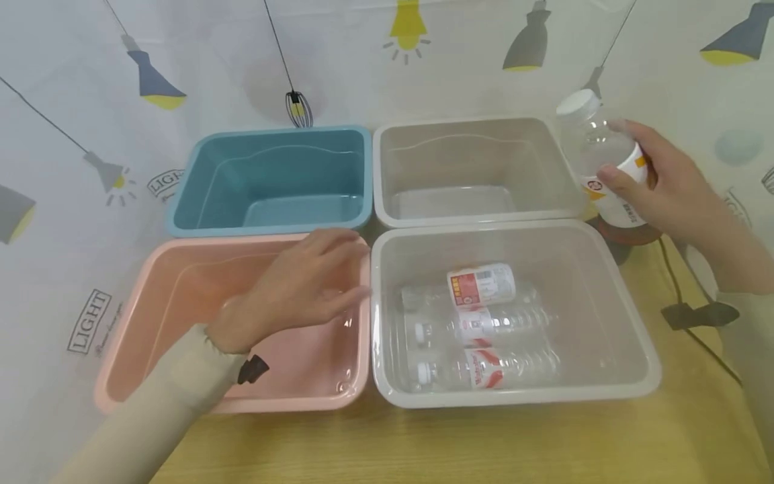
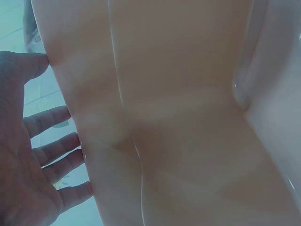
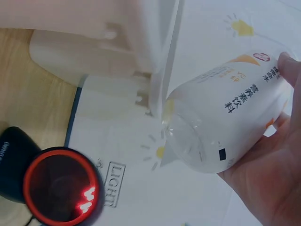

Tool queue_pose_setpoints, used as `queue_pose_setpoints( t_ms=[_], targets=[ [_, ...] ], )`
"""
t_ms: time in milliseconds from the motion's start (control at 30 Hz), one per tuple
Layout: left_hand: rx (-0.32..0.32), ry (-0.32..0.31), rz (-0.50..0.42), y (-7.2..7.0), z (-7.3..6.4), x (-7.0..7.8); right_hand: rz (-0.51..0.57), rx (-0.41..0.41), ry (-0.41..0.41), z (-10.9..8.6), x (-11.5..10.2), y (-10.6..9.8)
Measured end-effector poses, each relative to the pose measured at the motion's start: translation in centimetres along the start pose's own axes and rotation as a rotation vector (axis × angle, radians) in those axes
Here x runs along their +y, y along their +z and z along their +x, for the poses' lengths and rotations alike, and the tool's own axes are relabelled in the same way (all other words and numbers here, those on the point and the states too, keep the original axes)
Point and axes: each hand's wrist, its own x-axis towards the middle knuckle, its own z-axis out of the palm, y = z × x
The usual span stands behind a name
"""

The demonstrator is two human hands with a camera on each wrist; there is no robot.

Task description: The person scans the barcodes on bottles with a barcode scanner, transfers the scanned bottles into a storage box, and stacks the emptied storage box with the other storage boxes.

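Note:
My right hand grips a clear plastic bottle with a white cap and a white-and-orange label. The bottle is tilted, above the right end of the back right bin. In the right wrist view its base points down to the left, and the fingers wrap its label. My left hand hovers over the pink bin, fingers loosely bent, holding nothing. Its fingertips come near the bin's right rim; contact cannot be told. Three clear plastic bottles lie on their sides in the front right whitish bin.
Behind the pink bin stands a blue bin; beside it is a beige bin. A black round device with a red ring stands right of the bins. A dark cable crosses the wooden table. Lamp-printed cloth hangs behind.

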Motion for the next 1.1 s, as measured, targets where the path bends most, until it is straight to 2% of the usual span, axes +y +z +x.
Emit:
queue_pose_setpoints(
  t_ms=[233,467,767,933,1100],
  targets=[
    [-0.011,0.001,-0.004,0.0,0.1,0.0,-0.181,-0.069,-0.04,2.9,-2.1,1.4],
    [-0.031,-0.006,-0.001,0.0,-0.1,0.0,-0.246,-0.161,-0.056,5.0,-3.7,2.8],
    [-0.01,-0.002,0.011,-0.1,-0.2,-0.1,-0.322,-0.264,-0.084,8.0,-5.6,4.6],
    [-0.014,-0.007,0.004,0.0,-0.1,-0.1,-0.325,-0.319,-0.144,9.6,-6.3,5.8],
    [-0.001,0.004,0.016,-0.1,0.0,0.0,-0.355,-0.308,-0.234,10.8,-6.8,6.7]
  ],
)
